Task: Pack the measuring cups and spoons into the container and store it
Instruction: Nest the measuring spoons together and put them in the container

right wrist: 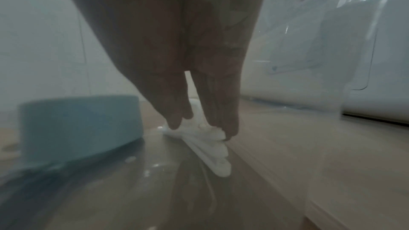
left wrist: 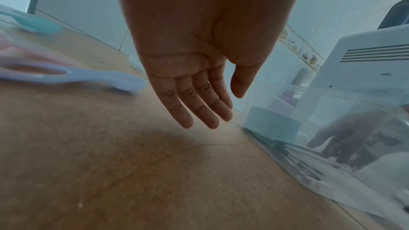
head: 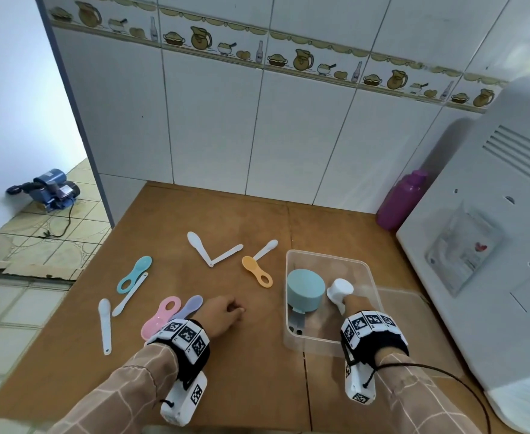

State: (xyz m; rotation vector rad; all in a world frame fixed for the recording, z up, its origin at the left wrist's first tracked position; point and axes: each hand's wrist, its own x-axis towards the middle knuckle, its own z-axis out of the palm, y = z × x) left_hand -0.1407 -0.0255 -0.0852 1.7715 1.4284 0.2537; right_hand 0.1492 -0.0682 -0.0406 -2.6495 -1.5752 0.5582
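Right hand (head: 353,300) pinching white measuring cup (head: 339,289) inside clear container (head: 326,256), beside teal cup (head: 306,289); left hand (head: 226,311) relaxed, empty on worktop (head: 241,371); release next, then gather spoons.

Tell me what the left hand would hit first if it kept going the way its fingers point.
Probably the near side wall of the clear plastic container: the left hand points toward it over bare wooden board, though depth is uncertain.
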